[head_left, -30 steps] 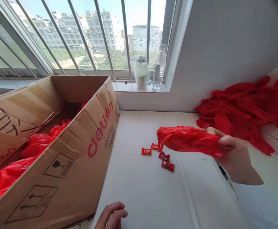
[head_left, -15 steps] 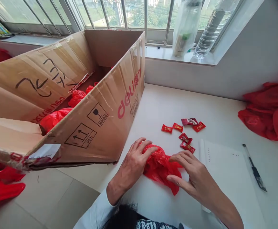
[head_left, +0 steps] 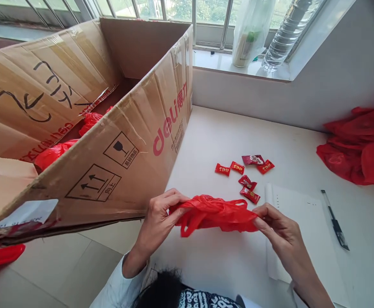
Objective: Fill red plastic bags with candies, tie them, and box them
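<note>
A red plastic bag (head_left: 217,214) is stretched sideways between my two hands above the white table. My left hand (head_left: 163,220) pinches its left end, thumb against fingers. At the other end, my right hand (head_left: 279,229) grips the bag between thumb and fingertips. A loop of the bag hangs down near the left hand. Just beyond the bag lie several small wrapped candies (head_left: 250,195) in red wrappers, with one darker, larger packet (head_left: 252,160) among them.
To the left stands an open cardboard box (head_left: 161,107) with red bags (head_left: 57,154) inside. Paper sheets (head_left: 302,239) and a black pen (head_left: 336,222) lie at right. A heap of red bags (head_left: 360,149) sits farther right. A plastic bottle (head_left: 281,42) stands on the windowsill.
Both hands have closed on the ends of the red bag, which was crumpled on the table. It is now raised and pulled out wide. The view has shifted slightly.
</note>
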`<action>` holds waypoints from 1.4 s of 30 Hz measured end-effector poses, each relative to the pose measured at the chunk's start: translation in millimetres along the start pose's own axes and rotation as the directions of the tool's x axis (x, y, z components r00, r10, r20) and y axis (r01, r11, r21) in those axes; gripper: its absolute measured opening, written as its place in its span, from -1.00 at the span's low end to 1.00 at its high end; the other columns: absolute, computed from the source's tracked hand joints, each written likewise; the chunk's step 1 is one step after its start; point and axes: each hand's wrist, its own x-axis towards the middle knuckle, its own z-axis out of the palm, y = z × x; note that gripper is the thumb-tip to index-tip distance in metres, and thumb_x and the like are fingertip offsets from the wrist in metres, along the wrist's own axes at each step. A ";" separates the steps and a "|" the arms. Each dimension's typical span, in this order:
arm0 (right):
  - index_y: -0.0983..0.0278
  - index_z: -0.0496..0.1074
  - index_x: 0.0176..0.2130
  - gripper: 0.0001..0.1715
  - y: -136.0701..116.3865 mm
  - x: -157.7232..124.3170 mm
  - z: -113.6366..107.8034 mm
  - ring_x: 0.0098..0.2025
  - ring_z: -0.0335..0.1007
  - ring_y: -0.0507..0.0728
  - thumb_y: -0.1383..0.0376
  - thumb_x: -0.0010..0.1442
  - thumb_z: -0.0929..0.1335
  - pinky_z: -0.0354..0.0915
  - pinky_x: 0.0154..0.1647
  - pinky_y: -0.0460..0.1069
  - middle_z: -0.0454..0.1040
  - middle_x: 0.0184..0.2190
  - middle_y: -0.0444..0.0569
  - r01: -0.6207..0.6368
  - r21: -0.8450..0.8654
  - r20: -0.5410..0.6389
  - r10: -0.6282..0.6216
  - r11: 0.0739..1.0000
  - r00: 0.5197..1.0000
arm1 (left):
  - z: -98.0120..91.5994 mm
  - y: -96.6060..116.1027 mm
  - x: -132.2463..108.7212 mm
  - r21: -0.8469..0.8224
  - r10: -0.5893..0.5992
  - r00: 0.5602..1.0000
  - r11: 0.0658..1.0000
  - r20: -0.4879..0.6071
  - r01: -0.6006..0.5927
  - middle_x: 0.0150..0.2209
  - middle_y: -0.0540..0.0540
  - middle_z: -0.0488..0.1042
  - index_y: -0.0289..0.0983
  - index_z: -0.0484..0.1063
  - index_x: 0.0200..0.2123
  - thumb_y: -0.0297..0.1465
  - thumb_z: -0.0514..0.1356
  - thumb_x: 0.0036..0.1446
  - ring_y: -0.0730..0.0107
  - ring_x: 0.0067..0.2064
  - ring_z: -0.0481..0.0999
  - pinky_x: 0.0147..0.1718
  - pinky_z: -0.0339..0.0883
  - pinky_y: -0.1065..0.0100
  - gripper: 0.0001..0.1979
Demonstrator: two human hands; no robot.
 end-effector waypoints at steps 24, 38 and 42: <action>0.17 0.40 -0.27 -0.82 -10.7 5.7 14.7 -0.38 0.38 0.04 0.15 0.12 0.40 0.33 -0.45 -0.14 0.46 -0.35 -0.12 -0.123 0.591 -0.008 0.157 0.797 0.987 | -14.9 28.0 -23.1 -0.148 0.113 0.992 0.983 0.046 -0.106 -0.32 0.00 0.36 -0.20 0.31 -0.30 -0.50 0.08 0.26 0.41 -0.22 0.32 -0.20 0.20 0.36 -0.91; 0.19 0.41 -0.23 -0.64 -27.0 -10.1 12.3 -0.42 0.40 0.09 0.14 -0.03 0.49 0.38 -0.46 -0.06 0.45 -0.38 -0.09 -0.142 0.514 -0.124 0.238 0.846 0.963 | -19.5 66.8 -32.1 0.239 0.335 0.941 0.912 0.037 -0.334 -0.42 0.01 0.31 -0.16 0.35 -0.16 -0.49 0.21 0.16 0.35 -0.27 0.23 -0.22 0.25 0.31 -0.81; 0.20 0.39 -0.38 -0.79 -28.3 -10.6 9.7 -0.43 0.28 0.02 0.19 0.03 0.47 0.29 -0.49 -0.13 0.35 -0.43 -0.14 -0.003 0.443 -0.262 0.133 0.897 0.956 | -20.2 74.9 -37.6 0.290 0.352 0.930 0.884 0.103 -0.366 -0.31 -0.06 0.36 -0.22 0.35 -0.28 -0.63 0.09 0.18 0.31 -0.16 0.25 -0.14 0.26 0.31 -0.82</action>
